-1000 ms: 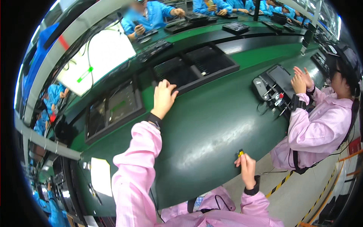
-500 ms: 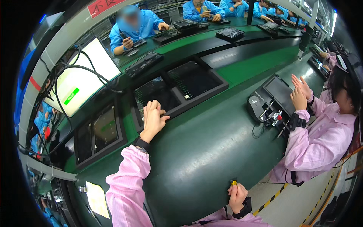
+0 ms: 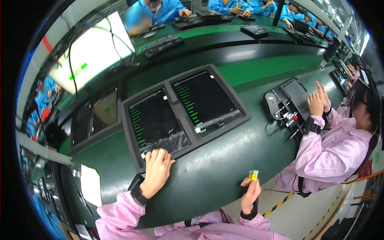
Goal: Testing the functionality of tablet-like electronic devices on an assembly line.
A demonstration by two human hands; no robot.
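My left hand point(image 3: 157, 171) is closed over the near left rim of a black frame-like tray point(image 3: 185, 127), fingertips at the lower edge of one panel. Two dark flat screen panels lie side by side in this tray: a left panel point(image 3: 154, 120) and a right panel point(image 3: 210, 98). Each bears a column of green marks and small pale tabs. Between the fingers of my right hand point(image 3: 250, 197), above the bench's near edge, is a small yellow tab-like piece point(image 3: 253, 175) with a pale end; its exact kind is unclear.
A second tray point(image 3: 96, 120) with panels lies left, below a bright monitor point(image 3: 94, 50) with hanging cables. A sheet of paper point(image 3: 91, 186) is at the near left. On the right, a person in pink point(image 3: 324, 148) works by a black fixture point(image 3: 290, 104). People in blue sit across the line.
The black tray has slid nearer to me along with my left hand. My right hand has tilted, turning the yellow piece upward. The view has shifted a little.
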